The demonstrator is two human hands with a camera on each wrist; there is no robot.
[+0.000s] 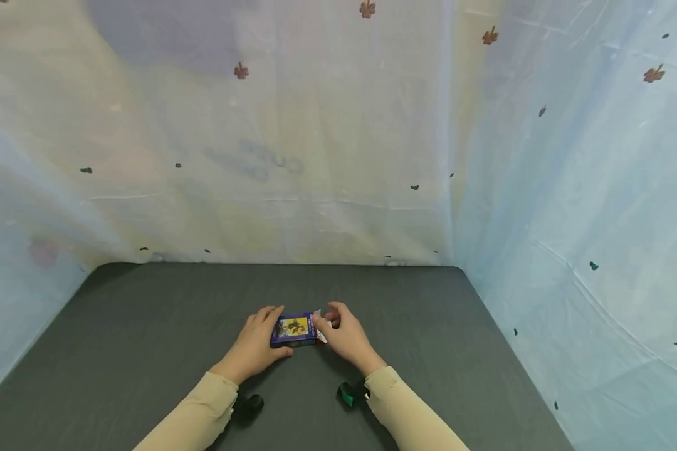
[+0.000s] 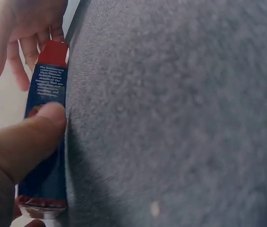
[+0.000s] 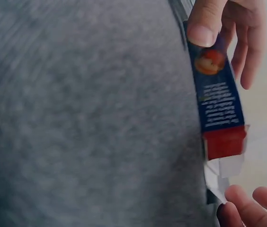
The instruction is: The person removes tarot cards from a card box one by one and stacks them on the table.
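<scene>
A small blue printed cardboard box (image 1: 293, 327) with a yellow picture on top lies on the dark table. My left hand (image 1: 254, 344) grips its left part, with the thumb (image 2: 53, 116) against the near side and the fingers at the far side. The box's right end is red, and its white end flap (image 3: 231, 165) stands open there. My right hand (image 1: 346, 335) is at this open end, thumb and fingertips pinching the edge of the flap. What lies inside the box is hidden.
The dark grey table (image 1: 163, 326) reaches back to a pale hanging sheet (image 1: 316, 207) with small leaf marks. A second sheet side (image 1: 598, 219) runs along the right. Black wrist-worn gear (image 1: 346, 394) sits under the right forearm, and similar gear (image 1: 249, 406) under the left.
</scene>
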